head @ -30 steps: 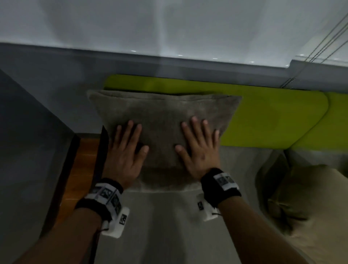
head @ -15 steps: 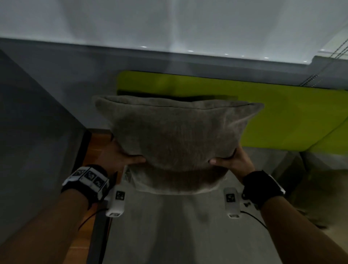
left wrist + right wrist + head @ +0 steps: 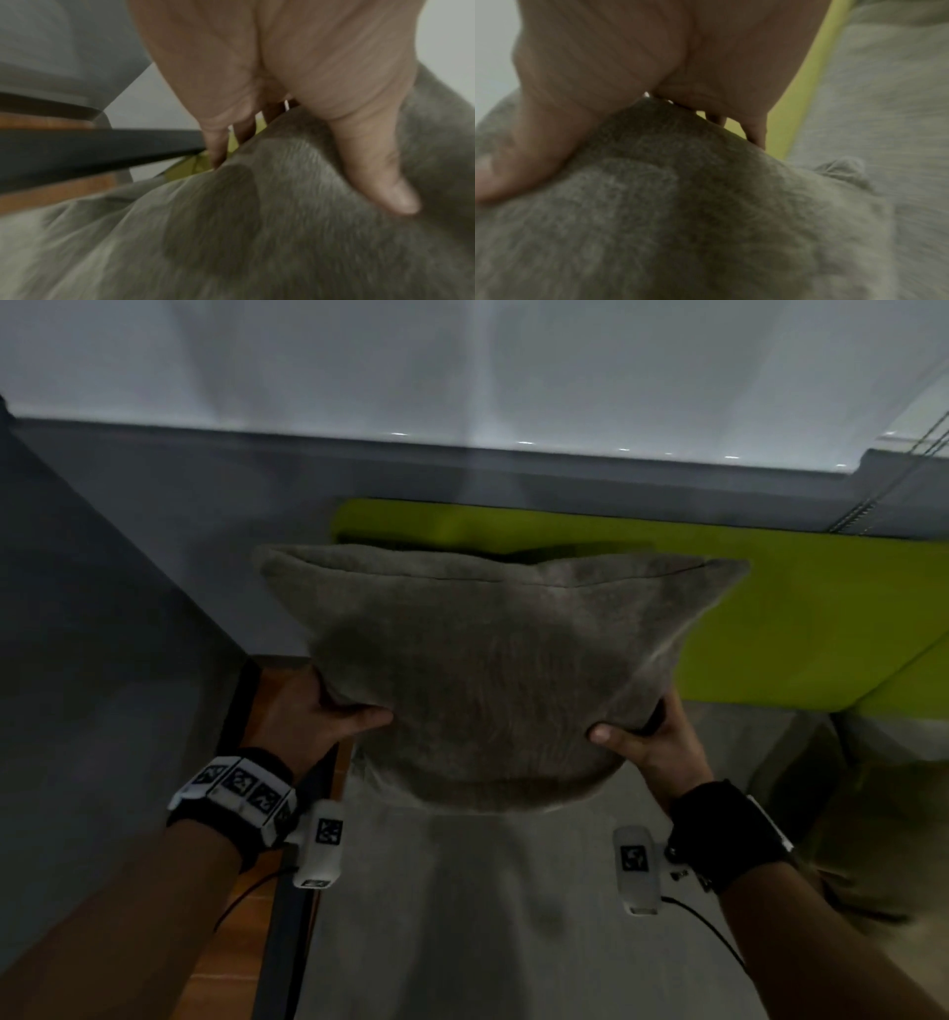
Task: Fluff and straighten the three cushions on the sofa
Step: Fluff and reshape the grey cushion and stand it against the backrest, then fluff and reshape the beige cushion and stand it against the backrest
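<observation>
Behind the cushion (image 3: 488,670), fingers hidden — left hand (image 3: 313,716) and right hand (image 3: 652,742) each grip a side.

No words, brand names or numbers can be read anywhere in these views. The only signs are black-and-white square marker patterns: a row of them on the left wristband (image 3: 237,788), one on the small white device (image 3: 319,846) beside it, and one on the white device (image 3: 637,865) at the right wrist. They are coded patterns, not letters.
</observation>
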The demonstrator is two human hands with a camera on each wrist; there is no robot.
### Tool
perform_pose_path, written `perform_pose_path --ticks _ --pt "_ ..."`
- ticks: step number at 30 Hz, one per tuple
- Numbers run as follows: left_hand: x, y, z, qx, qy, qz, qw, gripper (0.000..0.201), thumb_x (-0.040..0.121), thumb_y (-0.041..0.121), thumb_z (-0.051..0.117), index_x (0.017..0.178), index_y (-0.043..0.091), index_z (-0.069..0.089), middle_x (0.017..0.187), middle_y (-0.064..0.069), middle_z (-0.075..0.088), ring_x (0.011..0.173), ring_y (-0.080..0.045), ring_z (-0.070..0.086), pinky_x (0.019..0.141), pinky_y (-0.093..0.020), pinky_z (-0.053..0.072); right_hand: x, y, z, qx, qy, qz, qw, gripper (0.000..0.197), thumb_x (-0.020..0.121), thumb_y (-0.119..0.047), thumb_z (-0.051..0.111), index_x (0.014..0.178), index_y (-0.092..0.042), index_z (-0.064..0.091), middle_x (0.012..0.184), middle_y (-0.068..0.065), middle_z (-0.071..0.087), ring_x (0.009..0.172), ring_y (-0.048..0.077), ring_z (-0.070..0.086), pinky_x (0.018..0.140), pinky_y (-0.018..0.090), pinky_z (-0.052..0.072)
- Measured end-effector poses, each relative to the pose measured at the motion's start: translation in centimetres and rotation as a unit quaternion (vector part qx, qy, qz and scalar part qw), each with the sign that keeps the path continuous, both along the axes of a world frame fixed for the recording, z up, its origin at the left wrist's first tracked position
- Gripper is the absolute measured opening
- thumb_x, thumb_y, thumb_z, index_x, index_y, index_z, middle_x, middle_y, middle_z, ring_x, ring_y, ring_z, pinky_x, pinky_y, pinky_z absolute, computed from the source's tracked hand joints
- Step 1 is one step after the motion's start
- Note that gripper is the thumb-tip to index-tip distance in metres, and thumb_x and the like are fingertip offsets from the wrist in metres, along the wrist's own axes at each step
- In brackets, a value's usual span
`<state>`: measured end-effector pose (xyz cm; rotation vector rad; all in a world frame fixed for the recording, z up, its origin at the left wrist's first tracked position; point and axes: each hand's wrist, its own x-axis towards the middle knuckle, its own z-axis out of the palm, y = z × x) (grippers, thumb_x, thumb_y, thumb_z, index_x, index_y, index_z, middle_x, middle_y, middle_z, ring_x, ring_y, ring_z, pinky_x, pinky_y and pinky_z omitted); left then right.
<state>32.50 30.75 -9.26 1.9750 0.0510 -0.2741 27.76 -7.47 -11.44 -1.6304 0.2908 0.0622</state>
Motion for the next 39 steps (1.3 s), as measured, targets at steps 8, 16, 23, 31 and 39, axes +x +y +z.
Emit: perform_pose_path --ticks 8,16,23,31,39 --pt "1.0 0.0 0.8 0.044 0.025 -0.042 0.998 0.090 0.042 0.083 0.082 0.120 0.048 0.054 0.135 0.006 0.064 0.128 -0.019 0.057 0.113 -0.047 0.045 0.8 1.7 0.0 -0.061 0.011 -0.006 0.998 0.131 0.046 -0.070 0.093 0.154 -0.029 0.032 0.150 -0.007 0.050 0.138 0.018 0.050 0.111 0.049 0.047" --pt "0.2 0.9 -1.3 0.004 0.074 -0.028 0.997 0.069 0.060 0.075 0.080 0.120 0.044 0.063 0.130 0.013 0.064 0.132 -0.021 0.056 0.112 -0.036 0.041 -0.7 3.1 -0.3 -0.119 0.089 -0.004 0.989 0.133 0.043 -0.085 0.082 0.155 -0.041 0.026 0.146 -0.011 0.050 0.136 0.023 0.049 0.107 0.041 0.046" --pt "-1.9 -1.6 0.8 0.270 0.160 -0.119 0.942 0.092 0.089 0.077 0.045 0.158 0.017 0.028 0.153 -0.012 0.048 0.132 -0.032 0.054 0.110 -0.037 0.043 -1.4 3.5 1.7 -0.143 0.107 -0.020 0.984 0.097 0.081 -0.054 0.079 0.158 -0.035 0.024 0.154 -0.003 0.047 0.138 0.026 0.049 0.098 0.031 0.043" --pt "-6.0 -11.9 5.1 0.290 0.110 -0.332 0.891 0.021 0.091 0.051 0.065 0.099 0.035 0.074 0.110 0.011 0.074 0.106 -0.013 0.067 0.097 -0.032 0.052 -14.3 -6.9 4.3 -0.266 0.110 -0.094 0.953 0.080 0.082 -0.071 0.066 0.149 -0.032 0.046 0.151 -0.004 0.052 0.136 0.017 0.051 0.111 0.042 0.048" --pt "-11.6 -40.3 6.1 0.153 0.039 -0.343 0.926 0.045 0.092 0.053 0.065 0.129 0.026 0.060 0.130 0.002 0.067 0.121 -0.018 0.063 0.099 -0.032 0.046 -29.7 -28.0 7.3 -0.359 0.152 -0.291 0.874 0.052 0.093 -0.046 0.069 0.141 -0.029 0.055 0.147 0.004 0.053 0.133 0.028 0.052 0.110 0.050 0.046"
